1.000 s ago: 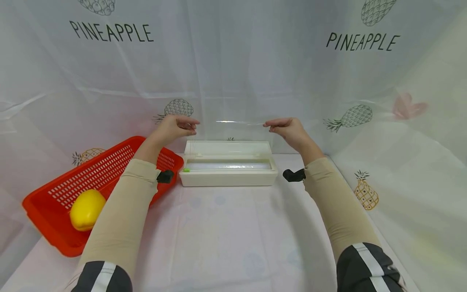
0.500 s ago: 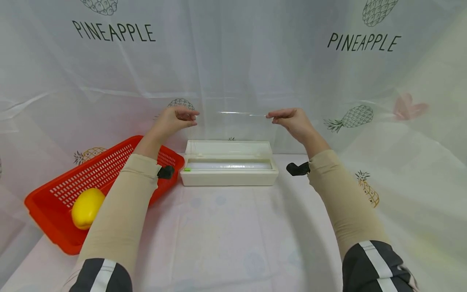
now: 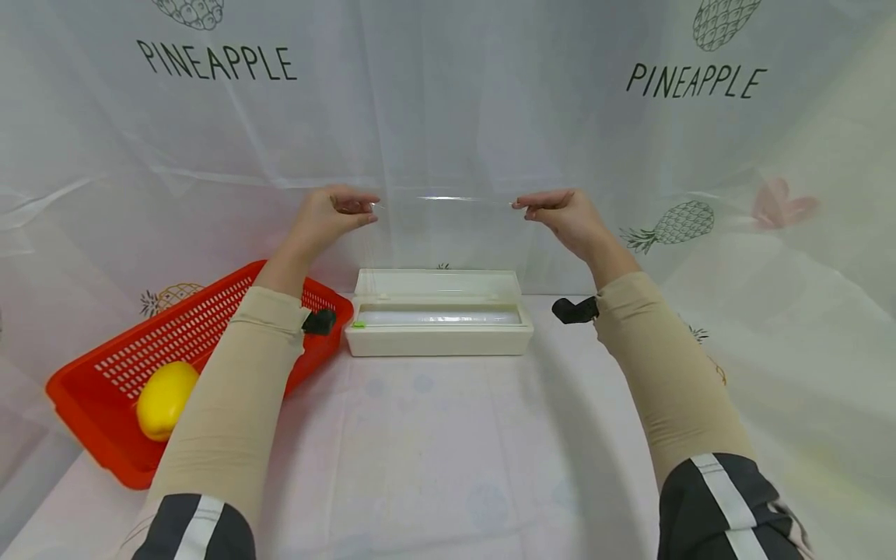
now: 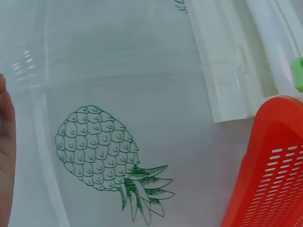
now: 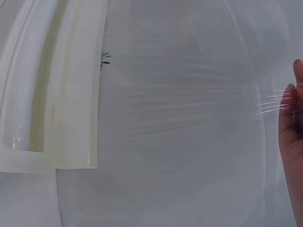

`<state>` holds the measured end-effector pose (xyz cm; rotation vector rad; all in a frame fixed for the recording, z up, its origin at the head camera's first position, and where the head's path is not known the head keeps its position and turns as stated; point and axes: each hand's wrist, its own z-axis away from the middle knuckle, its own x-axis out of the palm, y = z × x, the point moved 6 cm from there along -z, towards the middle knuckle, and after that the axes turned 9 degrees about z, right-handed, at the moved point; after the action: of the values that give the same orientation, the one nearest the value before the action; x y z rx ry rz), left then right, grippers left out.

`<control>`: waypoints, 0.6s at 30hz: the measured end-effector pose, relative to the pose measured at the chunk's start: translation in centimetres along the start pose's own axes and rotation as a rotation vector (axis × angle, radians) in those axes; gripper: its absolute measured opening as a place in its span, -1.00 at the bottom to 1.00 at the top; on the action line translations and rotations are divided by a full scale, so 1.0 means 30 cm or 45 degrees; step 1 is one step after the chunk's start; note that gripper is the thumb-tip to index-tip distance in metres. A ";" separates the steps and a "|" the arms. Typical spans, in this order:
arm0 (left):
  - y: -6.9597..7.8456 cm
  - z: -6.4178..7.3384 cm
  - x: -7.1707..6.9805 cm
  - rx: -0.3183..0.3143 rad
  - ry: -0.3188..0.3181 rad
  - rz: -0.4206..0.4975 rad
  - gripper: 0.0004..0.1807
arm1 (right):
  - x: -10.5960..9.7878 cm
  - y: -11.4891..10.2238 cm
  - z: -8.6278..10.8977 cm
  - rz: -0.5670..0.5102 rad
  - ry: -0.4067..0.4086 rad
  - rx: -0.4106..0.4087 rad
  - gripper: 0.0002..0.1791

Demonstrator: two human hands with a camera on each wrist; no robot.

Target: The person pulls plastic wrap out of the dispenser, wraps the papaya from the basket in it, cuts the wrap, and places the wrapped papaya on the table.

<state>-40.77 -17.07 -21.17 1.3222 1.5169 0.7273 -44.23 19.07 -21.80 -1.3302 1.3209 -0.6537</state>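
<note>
A sheet of clear cling film [image 3: 448, 198] stretches between my two raised hands, its top edge a thin shiny line in the head view. My left hand [image 3: 323, 214] pinches the left corner, and my right hand [image 3: 572, 225] pinches the right one. Fine creases run through the cling film [image 5: 189, 101] toward the right fingers [image 5: 288, 113] in the right wrist view. Below stands a white wrap dispenser [image 3: 441, 343] with its lid [image 3: 439, 282] tipped back. The roll [image 3: 441, 318] lies inside, and a green slide cutter [image 3: 359, 324] sits at the left end of the front rim.
To the left, a red plastic basket [image 3: 112, 459] with slotted sides holds a yellow lemon-shaped object [image 3: 166, 400]. Its right end comes close to the dispenser. A white sheet printed with pineapples [image 3: 677, 224] hangs behind and at the sides. A pale cloth [image 3: 420, 467] covers the table.
Both hands have risen away from the dispenser, drawing the cling film higher. The right hand has also shifted slightly to the right. Dispenser and basket stay in place.
</note>
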 end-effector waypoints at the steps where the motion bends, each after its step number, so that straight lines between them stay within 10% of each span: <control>1: 0.004 0.000 -0.001 -0.009 0.006 0.006 -0.66 | -0.001 -0.006 0.001 -0.003 0.000 -0.009 -0.71; 18: 0.099 -0.009 -0.017 0.044 0.100 -0.091 -0.68 | -0.026 -0.101 -0.011 -0.144 0.083 -0.075 -0.72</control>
<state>-39.89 -16.82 -18.30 1.2713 1.6379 0.7174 -43.73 19.03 -18.69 -1.4498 1.3331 -0.7463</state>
